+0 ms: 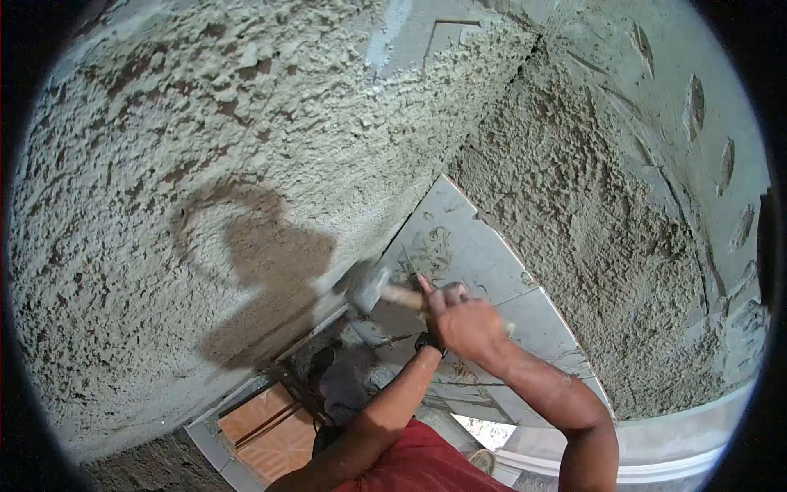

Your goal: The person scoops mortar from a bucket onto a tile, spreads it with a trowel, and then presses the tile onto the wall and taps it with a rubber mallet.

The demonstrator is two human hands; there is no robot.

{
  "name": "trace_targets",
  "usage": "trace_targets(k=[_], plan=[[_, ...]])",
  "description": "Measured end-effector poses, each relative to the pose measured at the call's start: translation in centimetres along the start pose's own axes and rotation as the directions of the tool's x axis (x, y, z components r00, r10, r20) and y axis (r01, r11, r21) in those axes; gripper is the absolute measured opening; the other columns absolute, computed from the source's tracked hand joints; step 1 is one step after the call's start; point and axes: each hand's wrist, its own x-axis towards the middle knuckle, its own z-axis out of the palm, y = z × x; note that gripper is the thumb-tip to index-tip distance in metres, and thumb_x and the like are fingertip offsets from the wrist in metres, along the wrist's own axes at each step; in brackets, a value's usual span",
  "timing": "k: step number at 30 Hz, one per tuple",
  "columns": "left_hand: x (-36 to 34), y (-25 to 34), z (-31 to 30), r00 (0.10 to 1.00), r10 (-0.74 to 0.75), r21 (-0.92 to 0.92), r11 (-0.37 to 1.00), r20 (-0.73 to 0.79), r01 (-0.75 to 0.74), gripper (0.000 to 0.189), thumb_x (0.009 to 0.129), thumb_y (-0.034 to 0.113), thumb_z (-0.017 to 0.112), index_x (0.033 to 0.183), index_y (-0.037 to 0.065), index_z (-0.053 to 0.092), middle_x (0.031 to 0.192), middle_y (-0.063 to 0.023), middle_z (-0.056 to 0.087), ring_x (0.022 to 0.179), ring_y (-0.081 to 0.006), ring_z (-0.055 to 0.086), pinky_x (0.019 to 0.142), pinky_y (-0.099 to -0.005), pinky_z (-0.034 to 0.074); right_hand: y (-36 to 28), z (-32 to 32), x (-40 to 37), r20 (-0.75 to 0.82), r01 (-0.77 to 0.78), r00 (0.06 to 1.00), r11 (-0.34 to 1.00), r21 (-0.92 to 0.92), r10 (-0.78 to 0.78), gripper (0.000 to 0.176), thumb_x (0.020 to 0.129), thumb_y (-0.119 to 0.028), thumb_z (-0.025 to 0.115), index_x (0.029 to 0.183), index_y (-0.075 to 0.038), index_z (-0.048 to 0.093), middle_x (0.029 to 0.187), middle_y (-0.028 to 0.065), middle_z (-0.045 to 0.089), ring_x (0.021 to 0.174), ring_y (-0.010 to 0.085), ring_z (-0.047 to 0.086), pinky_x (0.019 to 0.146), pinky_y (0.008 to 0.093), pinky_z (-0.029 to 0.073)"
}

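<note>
A hammer with a pale, blurred head (368,287) and a light wooden handle (404,297) is held over grey tiles (471,234). My right hand (467,324) is closed around the handle, whose end shows past it on the right. Mostly hidden behind it is my left hand (428,305), with a dark band (429,341) at its wrist; a fingertip shows just above the handle. What the left hand touches cannot be made out. Smears of mortar (438,246) lie on the upper tile, left of its long edge.
Rough mortar wall (147,205) fills the left, with my shadow on it. More rough mortar (590,238) borders the tiles on the right, beside a smoother surface (672,107) with gouges. Below are orange patterned tiles (266,435) and a white ledge (656,455).
</note>
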Motion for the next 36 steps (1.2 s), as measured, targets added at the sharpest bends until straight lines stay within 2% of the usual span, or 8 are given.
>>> trace_targets(k=[7,11,14,18,24,30,32,36], plan=[[-1.3,-2.2,1.5,0.597,0.105,0.529,0.602,-0.795,0.599,0.103,0.081,0.033,0.077,0.154,0.006,0.009,0.137,-0.0202,0.039,0.125,-0.0313,0.039,0.106,-0.0439,0.033,3.0,0.2,-0.3,0.197,-0.162,0.969,0.985,0.060,0.147,0.030,0.089,-0.019,0.051,0.112,0.000,0.052,0.101,0.0212,0.065,0.074,0.0357,0.069,0.060,0.0458,0.056],[1.6,1.5,7.9,0.507,-0.098,0.055,0.959,-0.856,0.279,0.109,0.080,0.039,0.078,0.153,0.003,0.005,0.134,-0.0180,0.042,0.119,-0.0326,0.045,0.104,-0.0439,0.034,1.8,-0.2,-2.8,-0.041,0.016,0.999,0.999,0.030,-0.014,0.029,0.091,-0.025,0.051,0.108,-0.002,0.054,0.102,0.0218,0.066,0.075,0.0355,0.069,0.059,0.0454,0.055],[0.9,1.2,6.1,0.544,0.386,0.666,0.472,-0.745,0.577,0.106,0.083,0.036,0.074,0.152,0.001,0.002,0.146,-0.0203,0.034,0.130,-0.0316,0.040,0.110,-0.0415,0.030,3.6,-1.3,-1.7,0.189,-0.322,0.935,0.940,0.108,0.299,0.035,0.092,-0.026,0.050,0.116,-0.001,0.052,0.116,0.0249,0.062,0.082,0.0361,0.069,0.061,0.0450,0.056],[4.0,3.8,9.1,0.298,0.168,0.327,0.695,-0.940,0.640,0.099,0.085,0.034,0.070,0.153,0.001,0.004,0.159,-0.0211,0.006,0.146,-0.0314,0.013,0.119,-0.0430,0.013,1.7,-0.7,-3.8,0.060,-0.084,0.995,0.985,0.150,0.076,0.043,0.092,-0.024,0.049,0.127,0.001,0.044,0.113,0.0221,0.060,0.086,0.0356,0.068,0.060,0.0451,0.055],[1.8,2.3,7.9,0.530,0.222,0.452,0.819,-0.818,0.353,0.100,0.084,0.035,0.073,0.153,0.003,0.009,0.157,-0.0207,0.013,0.145,-0.0301,0.016,0.117,-0.0442,0.020,2.7,-0.9,-3.6,0.151,-0.287,0.953,0.944,0.161,0.264,0.051,0.090,-0.022,0.049,0.136,-0.002,0.039,0.109,0.0197,0.061,0.083,0.0361,0.068,0.065,0.0455,0.055],[0.8,0.9,5.1,0.505,-0.093,0.277,0.744,-0.858,0.608,0.088,0.084,0.034,0.074,0.147,0.001,0.023,0.139,-0.0165,0.035,0.130,-0.0282,0.035,0.108,-0.0416,0.032,3.9,-1.8,-5.5,0.184,-0.272,0.949,0.959,0.076,0.255,0.037,0.092,-0.025,0.049,0.121,-0.003,0.047,0.103,0.0176,0.063,0.072,0.0348,0.068,0.060,0.0453,0.054],[0.0,-0.9,6.9,0.288,0.173,0.314,0.756,-0.942,0.574,0.087,0.084,0.036,0.074,0.145,-0.002,0.025,0.145,-0.0184,0.029,0.136,-0.0309,0.027,0.113,-0.0436,0.024,4.4,-2.0,-5.8,0.102,-0.374,0.925,0.925,0.071,0.366,0.028,0.092,-0.027,0.052,0.108,-0.005,0.051,0.094,0.0152,0.063,0.073,0.0321,0.068,0.058,0.0446,0.054],[-1.1,-1.7,8.2,0.618,0.533,0.816,0.378,-0.577,0.436,0.102,0.078,0.041,0.079,0.149,-0.002,0.018,0.152,-0.0215,0.022,0.141,-0.0351,0.019,0.116,-0.0459,0.016,3.6,-3.5,-7.7,0.042,-0.106,0.994,0.989,0.105,0.102,0.033,0.095,-0.027,0.046,0.115,-0.001,0.050,0.096,0.0166,0.062,0.086,0.0320,0.068,0.064,0.0436,0.056]])
